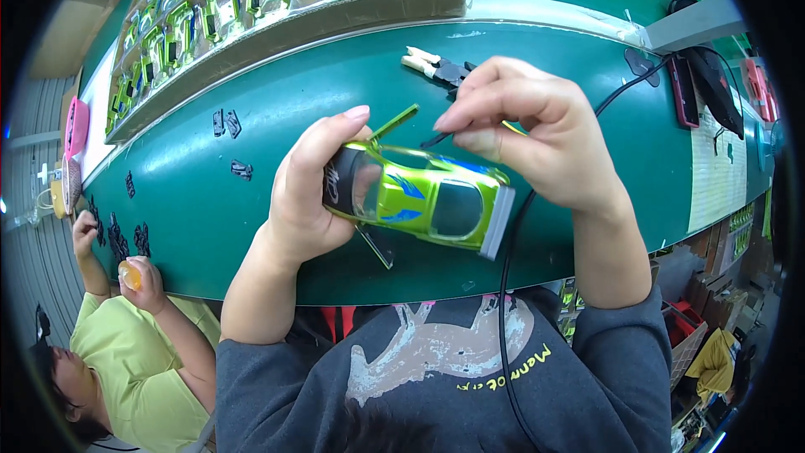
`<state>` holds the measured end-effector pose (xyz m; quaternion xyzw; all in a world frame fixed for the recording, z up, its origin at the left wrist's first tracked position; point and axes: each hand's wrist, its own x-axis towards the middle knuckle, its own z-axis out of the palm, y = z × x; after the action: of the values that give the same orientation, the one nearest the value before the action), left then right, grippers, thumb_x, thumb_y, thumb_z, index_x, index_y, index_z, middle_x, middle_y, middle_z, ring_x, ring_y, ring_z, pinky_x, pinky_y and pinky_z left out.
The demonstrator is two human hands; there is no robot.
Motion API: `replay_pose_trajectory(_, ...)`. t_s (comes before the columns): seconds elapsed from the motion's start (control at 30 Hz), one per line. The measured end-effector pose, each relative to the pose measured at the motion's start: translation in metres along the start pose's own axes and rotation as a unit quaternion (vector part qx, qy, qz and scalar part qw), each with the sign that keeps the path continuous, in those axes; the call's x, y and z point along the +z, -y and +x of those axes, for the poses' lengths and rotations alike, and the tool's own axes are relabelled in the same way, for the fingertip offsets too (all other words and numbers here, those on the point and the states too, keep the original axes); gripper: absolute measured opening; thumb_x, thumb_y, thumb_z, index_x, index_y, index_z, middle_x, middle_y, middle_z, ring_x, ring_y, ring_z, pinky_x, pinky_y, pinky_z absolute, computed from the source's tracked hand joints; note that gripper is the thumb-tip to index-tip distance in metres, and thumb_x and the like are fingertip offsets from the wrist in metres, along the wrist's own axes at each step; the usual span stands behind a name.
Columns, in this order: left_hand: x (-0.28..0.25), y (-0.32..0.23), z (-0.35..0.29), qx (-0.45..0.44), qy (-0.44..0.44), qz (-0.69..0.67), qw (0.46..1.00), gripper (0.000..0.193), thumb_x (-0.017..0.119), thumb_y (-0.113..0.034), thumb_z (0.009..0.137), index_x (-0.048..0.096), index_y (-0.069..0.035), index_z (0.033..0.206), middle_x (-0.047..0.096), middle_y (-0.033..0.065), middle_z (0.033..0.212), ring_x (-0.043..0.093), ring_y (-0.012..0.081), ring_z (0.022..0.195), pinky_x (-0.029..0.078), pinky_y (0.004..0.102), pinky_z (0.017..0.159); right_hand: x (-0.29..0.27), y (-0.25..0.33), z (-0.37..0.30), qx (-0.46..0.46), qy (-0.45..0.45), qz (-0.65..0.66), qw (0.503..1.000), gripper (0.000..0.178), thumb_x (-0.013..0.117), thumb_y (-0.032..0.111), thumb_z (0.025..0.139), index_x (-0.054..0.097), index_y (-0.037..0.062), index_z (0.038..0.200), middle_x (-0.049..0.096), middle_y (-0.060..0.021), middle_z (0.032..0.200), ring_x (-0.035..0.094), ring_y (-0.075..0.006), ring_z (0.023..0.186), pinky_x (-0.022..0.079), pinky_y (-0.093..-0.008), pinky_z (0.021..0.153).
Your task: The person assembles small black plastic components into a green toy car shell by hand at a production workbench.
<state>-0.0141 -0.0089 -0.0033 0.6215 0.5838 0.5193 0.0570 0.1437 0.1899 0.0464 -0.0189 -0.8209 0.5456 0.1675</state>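
Observation:
My left hand [303,180] is closed around the dark front end of a shiny green toy car body [411,197] with blue markings, held tilted above the table. Both car doors stand out from its sides, one green door [394,123] on the far side and one see-through door [376,247] on the near side. Beside the far side of the car, my right hand [541,130] pinches a small dark part [434,141]. Pliers [434,67] with cream handles lie on the table beyond my right hand.
A cardboard box [335,15] with green car bodies in compartments stands at the back left. Small black parts [241,169] lie on the green table [327,71]. A co-worker [138,352] sits at the left, holding something orange. A black cable [506,285] hangs down near me; a phone [684,91] lies right.

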Motion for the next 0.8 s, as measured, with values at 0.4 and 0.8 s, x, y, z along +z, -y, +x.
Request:
replay_pose_trajectory(0.4,0.005,-0.004,-0.005,-0.027,0.064,-0.034,0.997,0.070,0.075,-0.004,0.081,0.038,-0.003,0.140,0.058,0.0189,0.127,0.067,0.0314,0.087,0.055,0.0390,0.074,0.011,-0.004,0.001,-0.065,-0.038,-0.063,0.995,0.011,0.076,0.002,0.070,0.068,0.0016,0.077,0.066,-0.0065,0.071,0.064,-0.0201,0.065,0.050,-0.0286,0.060)
replay_pose_trajectory(0.8,0.002,-0.006,0.006,0.043,0.100,-0.034,0.993,0.059,0.076,-0.002,0.078,0.045,-0.003,0.128,0.064,0.0163,0.100,0.065,0.0314,0.080,0.052,0.0383,0.068,0.017,0.001,-0.003,-0.084,-0.071,-0.145,0.983,0.019,0.084,0.002,0.066,0.068,0.0029,0.075,0.065,-0.0052,0.070,0.062,-0.0126,0.059,0.049,-0.0243,0.053)
